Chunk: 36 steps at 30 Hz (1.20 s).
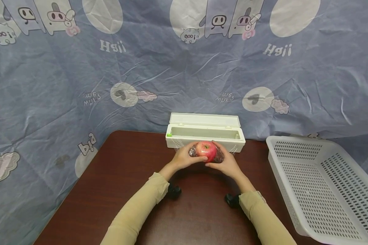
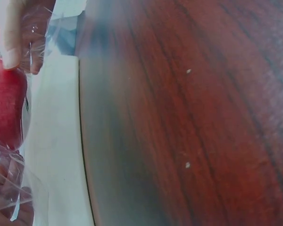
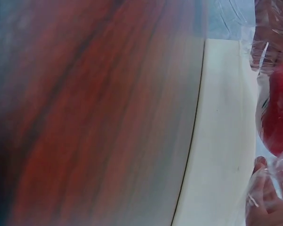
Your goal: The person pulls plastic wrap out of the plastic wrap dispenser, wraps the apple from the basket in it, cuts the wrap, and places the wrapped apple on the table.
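A red apple (image 1: 206, 152) in clear cling film is held up between both hands, just in front of a white dispenser box (image 1: 240, 146). From the left, my left hand (image 1: 183, 159) grips the apple, its thumb across the front. My right hand (image 1: 228, 165) holds the opposite side, thumb low on the fruit. Crumpled film (image 1: 219, 156) bunches out on both sides, under the fingers. Loose film also shows around the apple (image 2: 7, 106) in the left wrist view. In the right wrist view, the wrapped apple (image 3: 276, 115) is cut off by the frame's edge.
The box's hinged lid (image 1: 204, 120) stands raised at the back. A white perforated plastic basket (image 1: 279, 185) sits at the right of the dark wooden table (image 1: 89, 197). Behind the table hangs a blue-grey printed cloth (image 1: 159, 78).
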Available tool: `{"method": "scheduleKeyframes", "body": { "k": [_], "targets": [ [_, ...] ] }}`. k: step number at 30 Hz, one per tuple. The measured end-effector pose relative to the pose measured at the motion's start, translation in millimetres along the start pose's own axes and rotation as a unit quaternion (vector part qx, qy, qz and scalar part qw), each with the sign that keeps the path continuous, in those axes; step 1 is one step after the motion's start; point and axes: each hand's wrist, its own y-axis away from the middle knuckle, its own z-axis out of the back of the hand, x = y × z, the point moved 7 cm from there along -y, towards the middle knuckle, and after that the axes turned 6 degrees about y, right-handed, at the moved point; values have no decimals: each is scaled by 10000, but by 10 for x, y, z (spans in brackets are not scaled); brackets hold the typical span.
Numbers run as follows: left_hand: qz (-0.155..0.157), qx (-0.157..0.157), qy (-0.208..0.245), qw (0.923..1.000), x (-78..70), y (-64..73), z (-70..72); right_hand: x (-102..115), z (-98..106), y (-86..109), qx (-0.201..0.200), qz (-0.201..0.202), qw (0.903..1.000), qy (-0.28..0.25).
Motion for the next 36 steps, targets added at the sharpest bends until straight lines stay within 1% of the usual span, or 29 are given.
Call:
{"method": "scheduleKeyframes", "body": {
  "k": [4, 7, 9, 13, 17, 21, 23, 25, 28, 30, 32, 36],
  "targets": [
    [211, 97, 28, 9997, 17, -52, 23, 26, 8, -46, -83, 273, 9996, 43],
    [331, 199, 51, 9992, 22, -87, 33, 35, 15, -74, -167, 382, 9986, 310],
    [386, 268, 78, 9989, 13, -100, 39, 41, 12, -87, -170, 416, 9983, 365],
    [479, 293, 50, 9984, 7, -117, 50, 66, 12, -112, -163, 471, 9981, 357],
    [541, 318, 63, 9980, 5, -123, 50, 101, 6, -141, -158, 649, 9968, 447],
    [496, 354, -261, 9978, 0, -117, 44, 105, -6, -171, -133, 860, 9947, 552],
    [416, 339, -495, 9973, -12, -106, 47, 84, -13, -183, -123, 841, 9947, 580],
    [230, 282, -727, 9967, -33, -96, 55, 57, -15, -191, -122, 711, 9956, 594],
    [-215, 94, -929, 9954, -76, -80, 76, 19, -19, -202, -101, 519, 9970, 568],
    [-541, -37, -1018, 9933, -91, -72, 85, 0, -23, -212, -80, 427, 9975, 558],
    [-803, -114, -1078, 9909, -100, -64, 85, -14, -28, -220, -60, 391, 9978, 538],
    [-1155, -107, -1332, 9843, -89, -66, 49, -24, -32, -235, -46, 348, 9985, 411]
  ]
}}
